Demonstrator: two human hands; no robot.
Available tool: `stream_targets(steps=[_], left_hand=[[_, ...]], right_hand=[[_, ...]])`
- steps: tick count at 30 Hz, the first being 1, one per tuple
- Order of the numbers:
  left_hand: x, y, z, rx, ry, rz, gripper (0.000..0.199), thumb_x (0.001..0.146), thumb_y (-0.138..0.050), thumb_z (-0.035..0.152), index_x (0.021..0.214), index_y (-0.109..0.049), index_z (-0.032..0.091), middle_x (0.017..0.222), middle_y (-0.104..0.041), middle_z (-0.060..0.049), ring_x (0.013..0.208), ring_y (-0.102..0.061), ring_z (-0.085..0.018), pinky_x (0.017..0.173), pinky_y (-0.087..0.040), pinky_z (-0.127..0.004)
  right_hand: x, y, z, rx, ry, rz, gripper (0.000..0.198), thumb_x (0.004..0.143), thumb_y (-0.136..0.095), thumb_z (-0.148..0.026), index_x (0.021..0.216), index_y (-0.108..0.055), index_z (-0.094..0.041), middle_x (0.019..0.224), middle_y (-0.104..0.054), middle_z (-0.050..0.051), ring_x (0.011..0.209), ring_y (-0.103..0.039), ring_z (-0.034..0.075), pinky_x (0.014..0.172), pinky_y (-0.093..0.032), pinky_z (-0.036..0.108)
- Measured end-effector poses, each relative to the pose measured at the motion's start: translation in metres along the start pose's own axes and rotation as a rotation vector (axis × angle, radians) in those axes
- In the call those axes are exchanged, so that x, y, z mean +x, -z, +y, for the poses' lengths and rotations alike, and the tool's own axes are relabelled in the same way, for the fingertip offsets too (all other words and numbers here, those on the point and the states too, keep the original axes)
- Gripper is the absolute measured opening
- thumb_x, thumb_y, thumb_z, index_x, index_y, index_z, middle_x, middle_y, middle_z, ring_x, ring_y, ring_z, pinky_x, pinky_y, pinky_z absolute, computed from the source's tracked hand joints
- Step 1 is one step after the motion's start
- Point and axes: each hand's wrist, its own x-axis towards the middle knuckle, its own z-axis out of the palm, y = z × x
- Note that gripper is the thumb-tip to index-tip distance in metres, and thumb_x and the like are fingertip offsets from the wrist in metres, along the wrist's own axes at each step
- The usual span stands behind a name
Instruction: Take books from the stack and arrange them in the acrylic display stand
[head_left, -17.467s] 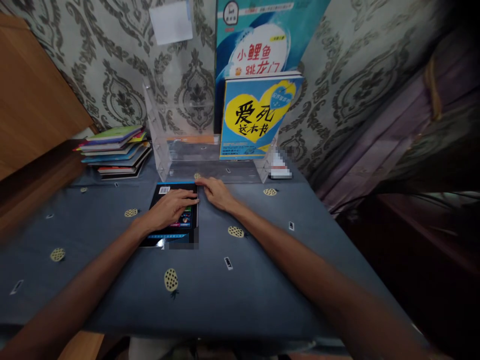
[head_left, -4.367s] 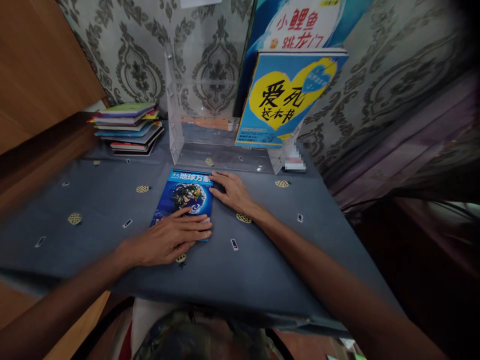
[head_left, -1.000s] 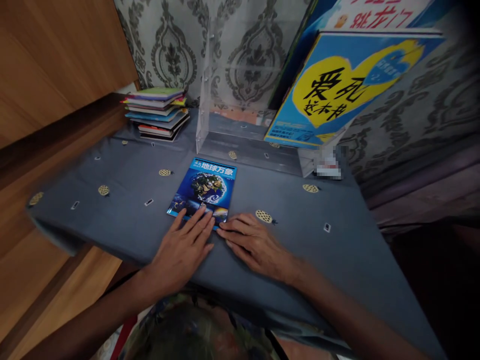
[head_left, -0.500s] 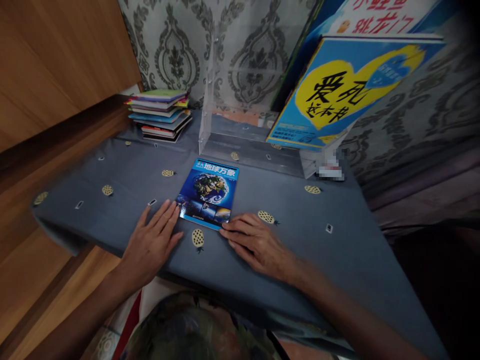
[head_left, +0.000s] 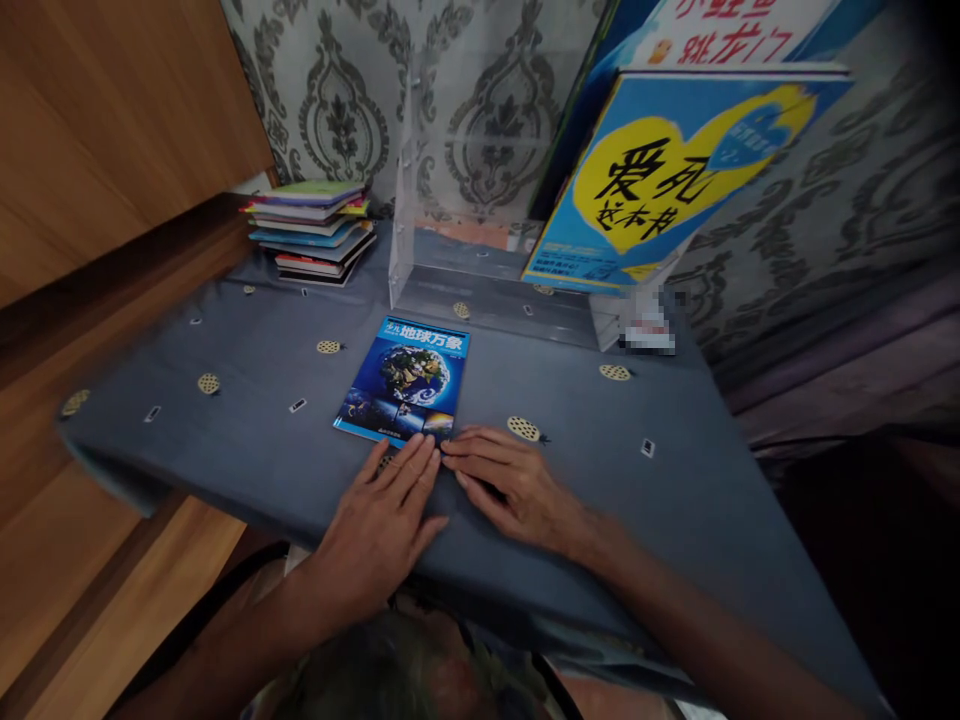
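Left hand now nearer right hand

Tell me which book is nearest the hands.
The blue Earth-cover book, lying flat, with the left hand and right hand at its near edge. The yellow-heart book, the book behind it and the stacked books are all farther back.

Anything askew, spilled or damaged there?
The book stack at back left looks askew: its edges don't line up. The item beside the clear stand is pixelated. The Earth book by the left hand lies flat, no damage visible. No spill shows.
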Motion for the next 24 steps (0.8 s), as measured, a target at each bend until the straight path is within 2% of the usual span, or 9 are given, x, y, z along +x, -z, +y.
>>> stream_targets(steps=[3,6,10,14,19,22,24], left_hand=[[0.000,0.003,-0.003,-0.053,-0.013,-0.006,0.048,0.107,-0.034,0.038,0.144,-0.049,0.009,0.151,-0.051,-0.014,0.144,-0.043,-0.023,0.120,-0.033,-0.045],[0.000,0.006,-0.020,-0.118,-0.012,-0.007,0.045,0.107,-0.035,0.036,0.143,-0.049,0.013,0.149,-0.053,-0.012,0.142,-0.045,-0.022,0.119,-0.036,-0.045],[0.008,0.005,-0.061,-0.085,0.181,0.106,0.046,0.105,-0.038,0.041,0.139,-0.054,0.013,0.148,-0.053,-0.018,0.139,-0.049,-0.029,0.113,-0.041,-0.050],[0.019,0.004,-0.091,-0.138,0.329,0.085,0.052,0.102,-0.041,0.046,0.139,-0.053,0.011,0.143,-0.057,-0.020,0.135,-0.051,-0.034,0.109,-0.043,-0.053],[0.033,0.007,-0.112,-0.513,0.469,0.129,0.051,0.095,-0.049,0.048,0.135,-0.057,0.018,0.126,-0.068,-0.012,0.116,-0.064,-0.029,0.098,-0.050,-0.046],[0.044,0.007,-0.127,-0.832,0.637,0.158,0.060,0.085,-0.062,0.053,0.130,-0.059,0.014,0.111,-0.071,-0.011,0.100,-0.068,-0.026,0.085,-0.053,-0.038],[0.052,0.006,-0.136,-1.051,0.730,0.130,0.063,0.077,-0.071,0.052,0.124,-0.062,0.012,0.097,-0.072,-0.009,0.085,-0.069,-0.023,0.073,-0.052,-0.032]], right_hand=[[0.001,0.001,-0.001,-0.009,-0.014,0.006,0.024,0.095,-0.052,-0.013,0.107,-0.073,-0.018,0.106,-0.077,0.009,0.100,-0.071,0.022,0.095,-0.058,0.045],[0.003,0.003,-0.002,-0.029,-0.009,0.005,0.023,0.096,-0.053,-0.014,0.105,-0.073,-0.017,0.104,-0.077,0.009,0.101,-0.069,0.024,0.091,-0.058,0.045],[0.005,0.005,-0.004,-0.064,-0.001,-0.013,0.024,0.096,-0.053,-0.016,0.108,-0.074,-0.017,0.107,-0.077,0.010,0.103,-0.067,0.024,0.091,-0.058,0.046],[0.003,0.004,-0.003,-0.108,-0.025,-0.043,0.026,0.098,-0.051,-0.018,0.110,-0.074,-0.017,0.110,-0.076,0.011,0.104,-0.067,0.025,0.089,-0.057,0.048],[0.004,0.003,-0.002,-0.122,-0.041,-0.039,0.027,0.099,-0.051,-0.017,0.113,-0.074,-0.017,0.112,-0.076,0.011,0.104,-0.068,0.025,0.088,-0.058,0.045],[0.004,0.003,-0.002,-0.111,-0.054,-0.046,0.027,0.098,-0.052,-0.017,0.114,-0.073,-0.018,0.113,-0.076,0.011,0.104,-0.068,0.024,0.088,-0.059,0.045],[0.003,0.003,-0.002,-0.102,-0.058,-0.046,0.026,0.099,-0.052,-0.018,0.114,-0.073,-0.018,0.113,-0.076,0.011,0.105,-0.068,0.024,0.089,-0.059,0.045]])
